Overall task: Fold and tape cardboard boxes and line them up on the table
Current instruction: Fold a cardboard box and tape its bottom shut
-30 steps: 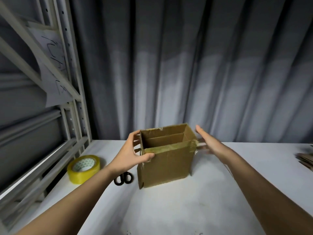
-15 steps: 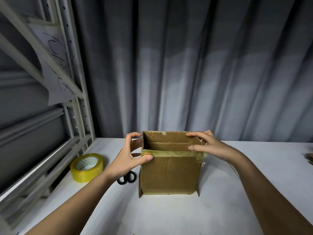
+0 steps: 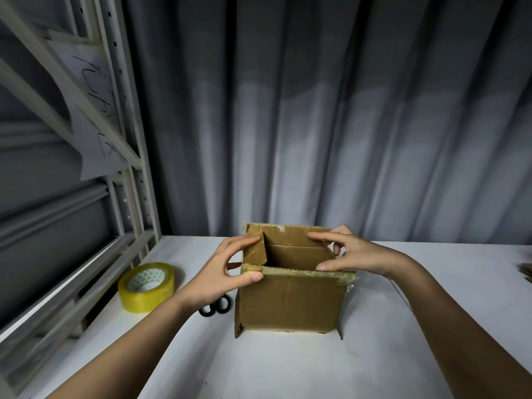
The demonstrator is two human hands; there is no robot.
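A brown cardboard box [image 3: 290, 303] stands upright on the white table [image 3: 288, 367], its top open and a strip of tape along the near upper edge. My left hand [image 3: 227, 269] is at its left top corner: the fingers push the left side flap inward and the thumb lies on the near edge. My right hand [image 3: 351, 254] grips the right side flap, with fingers over it and the thumb on the near rim. A yellow tape roll [image 3: 146, 286] lies to the left. Black scissors [image 3: 216, 308] lie partly hidden behind my left wrist.
A grey metal shelf frame [image 3: 126, 168] with a hanging sheet of paper rises along the left side of the table. A grey curtain [image 3: 316, 110] hangs behind the table. Flat cardboard pieces [image 3: 526, 272] show at the right edge.
The box was squared to face me. My right hand came from beside the box onto its right flap. My left hand has folded the left flap inward.
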